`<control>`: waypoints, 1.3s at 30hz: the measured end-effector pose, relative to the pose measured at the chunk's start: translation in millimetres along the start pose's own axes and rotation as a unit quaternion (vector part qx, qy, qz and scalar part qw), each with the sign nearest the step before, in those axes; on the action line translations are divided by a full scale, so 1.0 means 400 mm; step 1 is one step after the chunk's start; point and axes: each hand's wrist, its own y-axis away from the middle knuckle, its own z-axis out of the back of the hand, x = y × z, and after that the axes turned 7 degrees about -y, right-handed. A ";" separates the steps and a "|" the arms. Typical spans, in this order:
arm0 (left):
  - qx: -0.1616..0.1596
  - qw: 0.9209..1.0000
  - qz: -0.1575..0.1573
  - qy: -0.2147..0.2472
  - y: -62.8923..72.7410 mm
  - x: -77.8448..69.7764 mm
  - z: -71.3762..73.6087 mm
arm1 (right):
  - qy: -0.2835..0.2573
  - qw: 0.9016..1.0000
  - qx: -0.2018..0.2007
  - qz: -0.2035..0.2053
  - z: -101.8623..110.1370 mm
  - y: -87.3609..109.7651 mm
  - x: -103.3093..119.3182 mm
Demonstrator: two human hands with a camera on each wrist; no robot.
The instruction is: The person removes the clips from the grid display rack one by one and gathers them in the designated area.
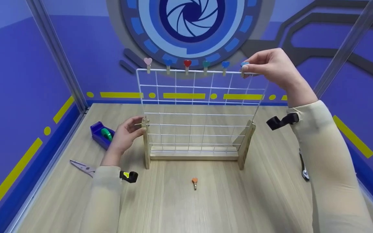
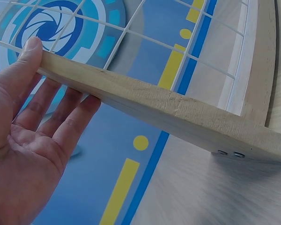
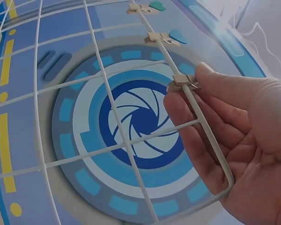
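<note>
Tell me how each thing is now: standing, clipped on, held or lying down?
Grid: upright in the stand
Stand: upright, gripped by the left hand
Five left pegs: clipped on top
End peg: on top, pinched by the right hand
Orange peg: lying loose
Scissors: lying down, partly hidden
Blue holder: resting on the table
Right-side tool: lying down, mostly hidden

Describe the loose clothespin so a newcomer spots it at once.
Find the white wire grid standing in a wooden base. On the tabletop, in front of the base's middle, lies the orange heart clothespin. It is the only orange one, lying loose while the other heart clothespins line the grid's top edge.
</note>
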 end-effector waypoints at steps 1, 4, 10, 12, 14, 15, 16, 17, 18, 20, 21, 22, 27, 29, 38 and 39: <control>0.000 1.000 0.001 0.001 0.000 0.000 0.000 | -0.004 1.000 -0.002 0.002 -0.001 0.000 0.000; 0.000 1.000 0.002 0.002 0.000 0.001 0.000 | -0.013 1.000 -0.009 0.005 -0.004 0.003 0.001; -0.002 1.000 0.000 0.005 0.001 0.002 0.000 | -0.026 0.999 -0.030 0.012 -0.011 0.005 0.000; -0.003 1.000 -0.005 0.006 0.001 0.001 -0.001 | -0.034 0.999 -0.034 0.020 -0.013 0.006 -0.001; -0.005 1.000 -0.009 0.005 0.003 -0.001 -0.002 | -0.048 0.998 -0.040 0.029 -0.015 0.006 -0.002; -0.005 1.000 -0.011 0.005 0.004 -0.001 -0.002 | -0.054 0.997 -0.043 0.034 -0.016 0.007 -0.001; -0.006 1.000 -0.011 0.006 0.004 -0.001 -0.002 | -0.059 0.996 -0.045 0.039 -0.016 0.008 -0.001; -0.007 1.000 -0.010 0.006 0.004 0.000 -0.002 | -0.061 0.996 -0.046 0.045 -0.016 0.008 -0.001; -0.008 1.000 -0.010 0.007 0.004 0.000 -0.002 | -0.061 0.996 -0.049 0.051 -0.017 0.009 0.000; -0.007 1.000 -0.010 0.008 0.004 0.002 -0.002 | -0.056 0.995 -0.055 0.058 -0.016 0.010 0.003; -0.007 1.000 -0.011 0.008 0.004 0.003 -0.002 | -0.049 0.995 -0.058 0.061 -0.016 0.012 0.005; -0.008 1.000 -0.011 0.009 0.004 0.003 -0.002 | -0.044 0.995 -0.061 0.064 -0.015 0.013 0.007; -0.007 1.000 -0.009 0.017 0.005 0.002 -0.004 | -0.032 0.994 -0.072 0.074 -0.009 0.027 0.018; -0.006 1.000 -0.008 0.022 0.005 0.001 -0.005 | -0.038 0.993 -0.068 0.084 -0.008 0.036 0.022; -0.004 1.000 -0.005 0.018 0.001 0.002 -0.004 | -0.061 0.990 -0.054 0.119 -0.046 0.100 0.042; -0.005 1.000 -0.003 0.019 0.001 0.001 -0.004 | -0.068 0.990 -0.050 0.117 -0.054 0.108 0.044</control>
